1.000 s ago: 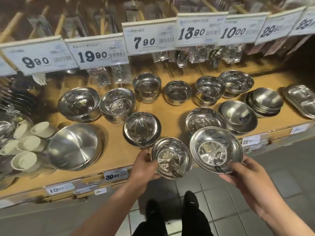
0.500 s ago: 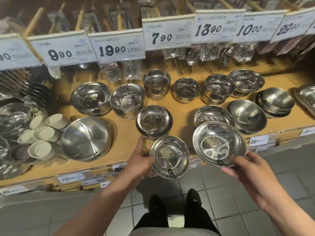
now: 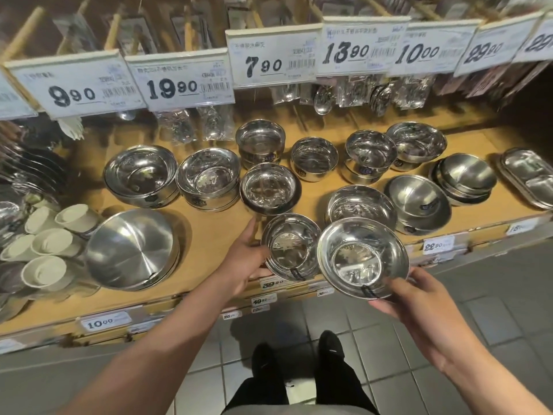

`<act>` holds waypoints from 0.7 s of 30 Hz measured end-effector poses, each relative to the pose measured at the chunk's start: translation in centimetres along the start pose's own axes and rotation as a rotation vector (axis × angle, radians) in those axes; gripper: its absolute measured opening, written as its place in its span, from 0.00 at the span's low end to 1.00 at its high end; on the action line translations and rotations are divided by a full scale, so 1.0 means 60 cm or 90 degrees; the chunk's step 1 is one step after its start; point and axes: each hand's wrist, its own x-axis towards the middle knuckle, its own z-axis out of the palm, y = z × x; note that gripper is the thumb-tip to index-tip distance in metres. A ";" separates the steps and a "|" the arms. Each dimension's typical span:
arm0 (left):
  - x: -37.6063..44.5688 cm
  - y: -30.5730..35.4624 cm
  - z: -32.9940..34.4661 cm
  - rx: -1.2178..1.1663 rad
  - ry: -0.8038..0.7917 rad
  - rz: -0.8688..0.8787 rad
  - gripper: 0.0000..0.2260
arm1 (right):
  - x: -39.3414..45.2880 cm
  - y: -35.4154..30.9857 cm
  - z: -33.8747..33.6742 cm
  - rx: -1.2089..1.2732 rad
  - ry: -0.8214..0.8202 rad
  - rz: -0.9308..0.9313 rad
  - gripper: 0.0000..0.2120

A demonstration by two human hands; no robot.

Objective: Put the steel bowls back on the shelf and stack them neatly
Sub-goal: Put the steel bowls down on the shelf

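Observation:
My left hand [image 3: 244, 259] grips a small steel bowl [image 3: 291, 246] by its left rim, over the front edge of the wooden shelf [image 3: 209, 235]. My right hand [image 3: 413, 298] holds a wider steel bowl [image 3: 362, 257] from below at its right rim; the two bowls' rims almost touch. Just behind the small bowl stands a stack of like bowls [image 3: 269, 188]. Behind the wide one stands a stack of wide bowls [image 3: 362, 205].
More steel bowl stacks [image 3: 208, 178] fill the shelf's back row. A large bowl [image 3: 131, 250] and white cups [image 3: 45, 271] lie at the left, steel trays [image 3: 529, 178] at the right. Price cards [image 3: 272, 59] hang overhead. Tiled floor lies below.
Both hands with their bowls have moved forward toward the shelf; the small bowl now hangs over the shelf's front edge. The view has shifted left.

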 end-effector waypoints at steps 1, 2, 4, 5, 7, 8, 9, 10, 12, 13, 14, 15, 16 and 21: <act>0.000 -0.003 -0.004 0.001 0.014 -0.003 0.38 | 0.000 0.001 0.005 -0.004 -0.004 0.003 0.12; -0.001 -0.006 -0.009 0.003 0.030 -0.006 0.36 | 0.001 0.003 0.011 -0.009 -0.008 0.006 0.12; -0.004 -0.014 -0.020 -0.003 0.056 -0.010 0.27 | 0.002 0.007 0.023 -0.023 -0.014 0.011 0.12; -0.005 -0.019 -0.026 -0.017 0.065 -0.014 0.22 | 0.003 0.009 0.030 -0.031 -0.020 0.013 0.12; -0.012 -0.024 -0.038 -0.049 0.073 -0.020 0.17 | 0.005 0.013 0.045 -0.042 -0.037 0.019 0.12; -0.015 -0.025 -0.044 -0.057 0.077 -0.020 0.17 | 0.006 0.014 0.052 -0.046 -0.046 0.023 0.13; -0.017 -0.027 -0.050 -0.059 0.082 -0.018 0.17 | 0.007 0.016 0.060 -0.050 -0.055 0.027 0.13; -0.020 -0.027 -0.056 -0.057 0.089 -0.016 0.17 | 0.008 0.016 0.067 -0.053 -0.063 0.030 0.12; -0.024 -0.028 -0.067 -0.048 0.106 -0.003 0.17 | 0.011 0.017 0.082 -0.055 -0.074 0.033 0.11; -0.026 -0.028 -0.072 -0.040 0.117 0.005 0.17 | 0.013 0.017 0.089 -0.055 -0.076 0.037 0.11; -0.027 -0.027 -0.076 -0.036 0.125 0.012 0.17 | 0.015 0.018 0.095 -0.056 -0.076 0.041 0.10; -0.028 -0.027 -0.081 -0.040 0.130 0.015 0.16 | 0.017 0.019 0.100 -0.058 -0.076 0.044 0.10; -0.029 -0.027 -0.086 -0.048 0.134 0.013 0.16 | 0.020 0.020 0.105 -0.063 -0.079 0.046 0.10; -0.035 -0.037 -0.105 -0.058 0.154 0.036 0.12 | 0.045 0.027 0.142 -0.083 -0.111 0.068 0.12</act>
